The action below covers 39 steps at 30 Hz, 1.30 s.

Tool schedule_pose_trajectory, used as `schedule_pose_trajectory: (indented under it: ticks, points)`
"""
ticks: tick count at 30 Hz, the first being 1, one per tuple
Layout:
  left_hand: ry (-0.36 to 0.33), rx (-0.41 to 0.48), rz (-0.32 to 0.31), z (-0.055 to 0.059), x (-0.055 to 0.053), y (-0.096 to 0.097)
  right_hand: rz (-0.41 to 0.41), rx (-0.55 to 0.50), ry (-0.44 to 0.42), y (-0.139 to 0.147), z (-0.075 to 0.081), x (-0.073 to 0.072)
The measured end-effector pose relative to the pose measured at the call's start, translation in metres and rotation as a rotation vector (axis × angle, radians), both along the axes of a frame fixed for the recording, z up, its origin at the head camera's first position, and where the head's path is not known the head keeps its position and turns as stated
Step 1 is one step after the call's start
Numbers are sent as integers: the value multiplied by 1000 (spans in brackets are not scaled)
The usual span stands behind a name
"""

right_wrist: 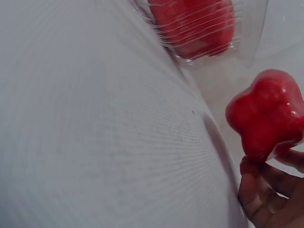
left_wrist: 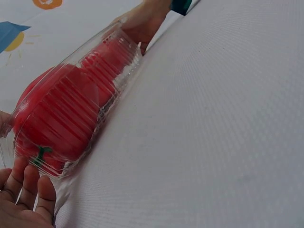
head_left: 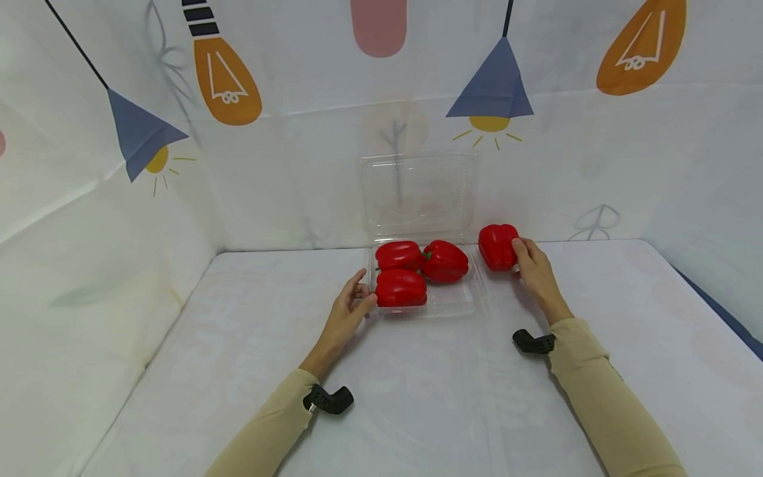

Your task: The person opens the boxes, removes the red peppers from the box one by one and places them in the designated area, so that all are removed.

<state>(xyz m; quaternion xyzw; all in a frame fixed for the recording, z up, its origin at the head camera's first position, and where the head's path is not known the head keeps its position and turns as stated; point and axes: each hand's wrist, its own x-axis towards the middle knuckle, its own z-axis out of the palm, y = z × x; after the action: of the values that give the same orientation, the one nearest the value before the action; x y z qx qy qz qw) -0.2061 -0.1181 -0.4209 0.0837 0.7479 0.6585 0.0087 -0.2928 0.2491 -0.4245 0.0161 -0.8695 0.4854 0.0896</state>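
Note:
A clear plastic clamshell container (head_left: 453,308), lid raised behind it, stands near the table's far edge. Inside lie three red bell peppers: one at the back left (head_left: 398,255), one at the right (head_left: 446,262) and one at the front left (head_left: 401,289). Green stems show on some of them. Beside the container's left wall is my left hand (head_left: 346,315), fingers loosely extended, thumb at the rim. To the right of the container, my right hand (head_left: 538,275) holds another red bell pepper (head_left: 497,247) between thumb and fingers. The right wrist view shows that pepper's lobed end.
A white cloth covers the table (head_left: 417,397). Just behind the container rises a white fabric backdrop (head_left: 298,179) printed with lamps and bulbs. The transparent lid (head_left: 417,192) stands upright before it. Another fabric wall (head_left: 101,278) borders the left side.

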Motion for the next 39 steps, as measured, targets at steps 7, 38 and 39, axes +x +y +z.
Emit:
schedule_pose_trajectory:
  ticks: [7, 38, 39]
  points:
    - [2, -13, -7, -1, 0, 0, -8, 23, -35, 5, -8, -3]
    - [18, -14, 1, -1, 0, -1, -26, 61, -73, 2, -15, -2]
    - [18, -14, -1, -1, 0, -1, -25, 58, -74, 2, -15, -2]
